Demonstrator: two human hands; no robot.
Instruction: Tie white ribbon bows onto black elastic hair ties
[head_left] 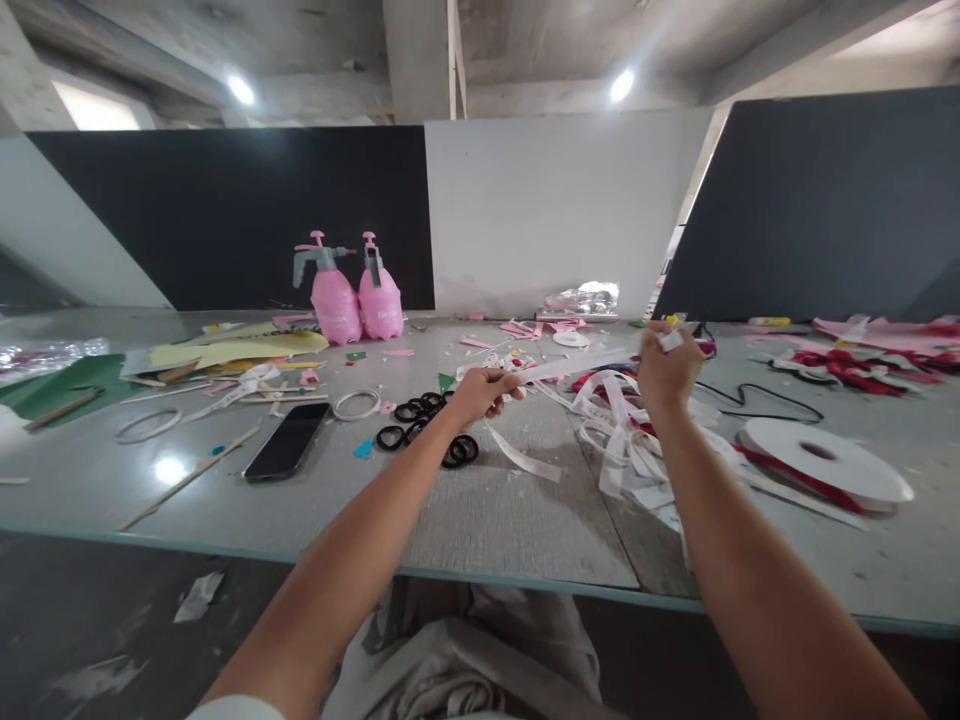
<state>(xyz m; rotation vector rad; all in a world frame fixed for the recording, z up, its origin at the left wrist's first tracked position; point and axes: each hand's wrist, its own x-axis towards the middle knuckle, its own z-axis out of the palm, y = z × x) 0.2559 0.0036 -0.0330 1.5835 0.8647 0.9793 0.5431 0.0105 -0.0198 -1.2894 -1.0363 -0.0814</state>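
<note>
A white ribbon [577, 364] stretches between my two hands above the table. My left hand [484, 393] pinches it, and a loose end hangs down onto the tabletop. Farther right, my right hand [667, 365] is closed on the same ribbon, with a bit of white showing at the fingers. Below and beside the right hand lies a tangled heap of white ribbon [619, 425]. Several black rings [420, 412] lie under and left of my left hand. A ribbon spool [825, 458] with white faces and red ribbon rests right of my right forearm.
Two pink spray bottles [335, 305] stand at the back left. A black phone [289, 442] lies left of the rings, near white hoops [357, 404]. Yellow paper [240, 347] and green sheets [75, 390] cover the far left. Red and white ribbon pieces [855, 368] lie at the right. Panels rise behind.
</note>
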